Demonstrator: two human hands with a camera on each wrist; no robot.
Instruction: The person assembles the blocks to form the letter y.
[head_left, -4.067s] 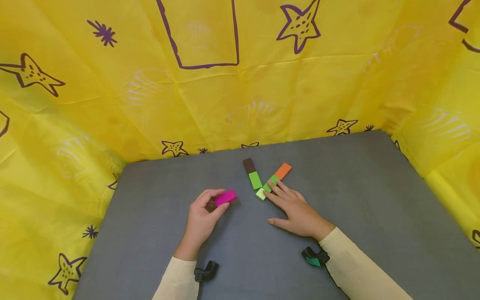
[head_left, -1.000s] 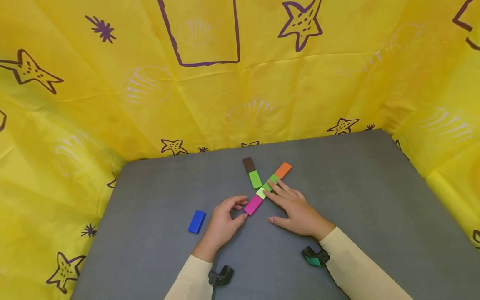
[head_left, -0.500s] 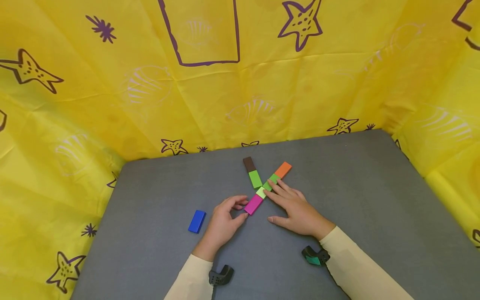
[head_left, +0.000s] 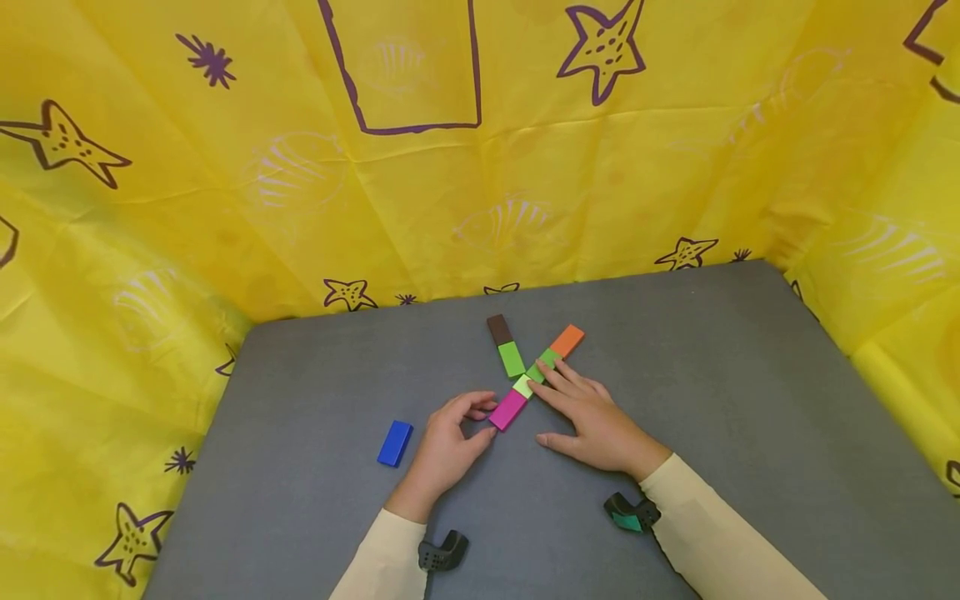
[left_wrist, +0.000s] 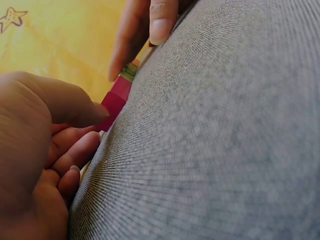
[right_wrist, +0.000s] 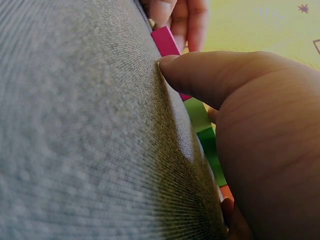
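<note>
In the head view, several flat coloured blocks lie in a Y shape. My left hand (head_left: 447,450) pinches the near end of the magenta block (head_left: 507,410), its thumb at the lower corner and curled fingers at the left side. That block meets a light green block (head_left: 522,385), followed by a green block (head_left: 537,371) and an orange block (head_left: 567,340). The other branch has a bright green block (head_left: 512,359) and a dark brown block (head_left: 498,329). My right hand (head_left: 596,425) rests its extended fingertips on the green and light green blocks, partly hiding them, thumb on the table.
A blue block (head_left: 394,443) lies alone left of my left hand. The grey table (head_left: 720,367) meets a yellow cloth backdrop (head_left: 420,208) at its back and sides. Dark wrist mounts (head_left: 444,551) sit at both sleeves.
Since about four seconds ago, the magenta block has come down from my left hand to the light green block's end. The blue block now lies at left. Over the last second, nothing visibly moves.
</note>
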